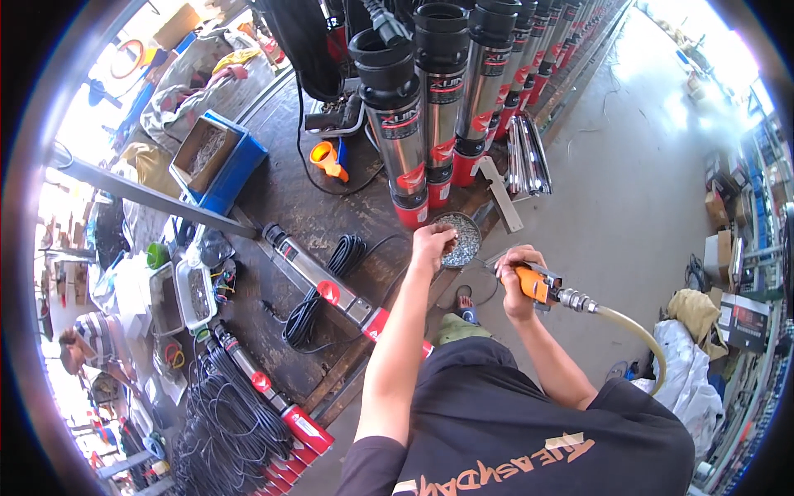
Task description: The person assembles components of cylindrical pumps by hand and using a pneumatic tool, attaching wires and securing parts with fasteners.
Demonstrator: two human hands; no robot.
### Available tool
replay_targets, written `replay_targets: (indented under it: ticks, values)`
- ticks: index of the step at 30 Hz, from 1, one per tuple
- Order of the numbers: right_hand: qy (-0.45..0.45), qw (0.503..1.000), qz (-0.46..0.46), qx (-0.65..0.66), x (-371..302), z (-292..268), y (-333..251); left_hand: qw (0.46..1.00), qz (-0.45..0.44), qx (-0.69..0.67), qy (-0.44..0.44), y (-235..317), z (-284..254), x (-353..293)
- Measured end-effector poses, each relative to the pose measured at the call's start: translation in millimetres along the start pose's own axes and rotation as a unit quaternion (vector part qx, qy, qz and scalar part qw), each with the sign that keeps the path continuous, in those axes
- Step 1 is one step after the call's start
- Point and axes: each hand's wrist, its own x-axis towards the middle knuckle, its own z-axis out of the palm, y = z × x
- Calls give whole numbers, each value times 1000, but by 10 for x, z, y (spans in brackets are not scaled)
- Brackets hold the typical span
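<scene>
My left hand [434,245] is over the rim of a round bowl [465,240] full of small metal pieces, too small to name. Its fingers are pinched together, and what they hold is hidden. My right hand [517,281] is wrapped round an orange air tool [536,285], whose pale hose [641,326] curves away to the right. Left of my left forearm, a silver and red tubular pump [318,281] lies across the dark table, beside a coil of black cable [346,255].
A row of upright pumps [397,140] lines the table's far side. Shiny metal strips [527,157] and a flat metal bar [500,197] lie near its edge. To the left are a blue bin [234,169], an orange funnel [328,159] and more pumps with bundled cables [223,430].
</scene>
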Motion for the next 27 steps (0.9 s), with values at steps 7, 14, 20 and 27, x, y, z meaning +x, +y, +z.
replay_targets:
  ticks: [7,14,20,27]
  values:
    - [6,994,22,103,170,271,-77,945,0,-315,-85,179,-160,-815]
    - [-20,969,52,241,140,887,-159,931,40,-358,-61,224,-352,-1588]
    - [-50,955,116,269,-19,1159,-165,900,69,-422,-79,105,-578,-1841]
    - [-60,932,202,294,-142,1258,-134,904,79,-419,-32,-7,-768,-2058]
